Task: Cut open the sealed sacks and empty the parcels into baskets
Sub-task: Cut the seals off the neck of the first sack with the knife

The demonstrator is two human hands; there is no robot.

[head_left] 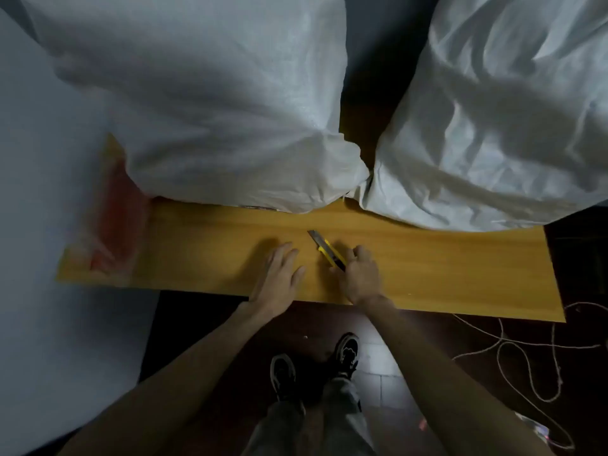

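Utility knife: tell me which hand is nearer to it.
Right. The right hand grips the utility knife by its yellow handle. The left hand lies flat on the wooden table just left of the knife, not touching it.

— What's that red patch [115,225] at the end of the worktop [427,274]?
— Too blurred to tell. The left sack [204,93] and the right sack [493,110] run off the top edge. The right hand [362,274] hides the back end of the knife [329,251].
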